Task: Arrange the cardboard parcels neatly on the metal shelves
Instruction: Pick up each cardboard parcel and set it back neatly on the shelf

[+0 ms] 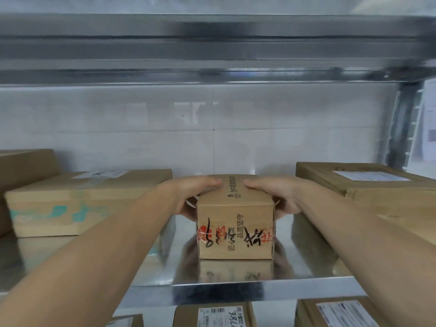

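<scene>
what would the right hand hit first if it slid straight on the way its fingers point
Probably the left hand: the right hand points leftward across the top of the small printed parcel, with only a narrow gap between fingertips. Depth is uncertain.

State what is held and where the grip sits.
The small parcel, gripped by left hand and right hand on its opposite sides, fingers over the top.

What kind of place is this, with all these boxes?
Probably a parcel storeroom or pickup point. Shiny metal shelves hold cardboard parcels, several carry printed shipping labels, and the left hand and right hand hold a small box on one shelf.
</scene>
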